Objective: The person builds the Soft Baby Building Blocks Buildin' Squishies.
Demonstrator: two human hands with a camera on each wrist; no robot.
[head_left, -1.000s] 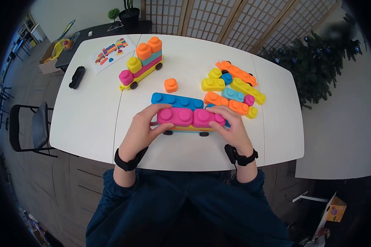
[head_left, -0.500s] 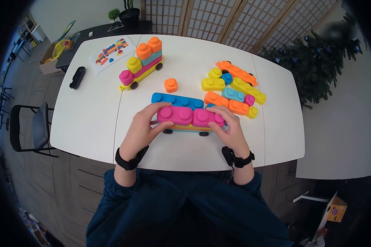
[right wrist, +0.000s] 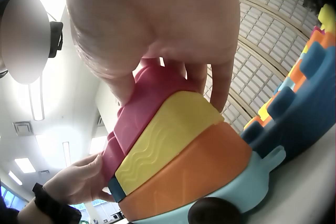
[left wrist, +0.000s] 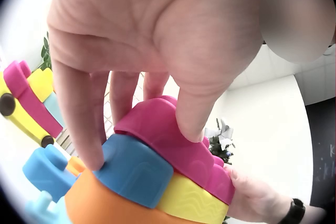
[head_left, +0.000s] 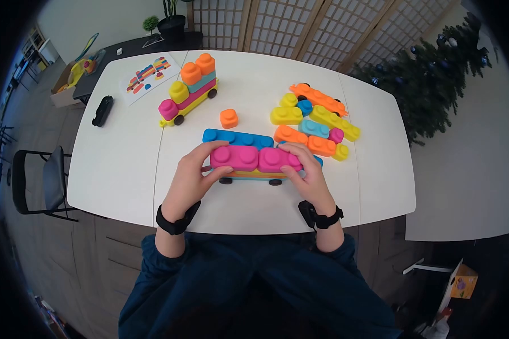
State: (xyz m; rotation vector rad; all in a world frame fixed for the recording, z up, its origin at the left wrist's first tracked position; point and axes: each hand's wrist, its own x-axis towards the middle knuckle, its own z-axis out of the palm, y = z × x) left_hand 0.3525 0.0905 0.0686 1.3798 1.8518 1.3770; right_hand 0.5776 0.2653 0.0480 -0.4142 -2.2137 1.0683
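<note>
Centrally, my left hand (head_left: 188,175) and right hand (head_left: 313,183) pinch pink blocks (head_left: 234,158) atop a wheeled stack (head_left: 246,176). Loose blocks (head_left: 314,129) lie unstacked at two o'clock.

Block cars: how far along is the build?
The yellow-based car looks done, stacked with blocks. The light-blue-based car is in progress: the left grip and right grip hold its pink top blocks; whether fully seated, I cannot tell. Probably left: the orange wheeled base, with nothing stacked on it, and the loose blocks beside it.
</note>
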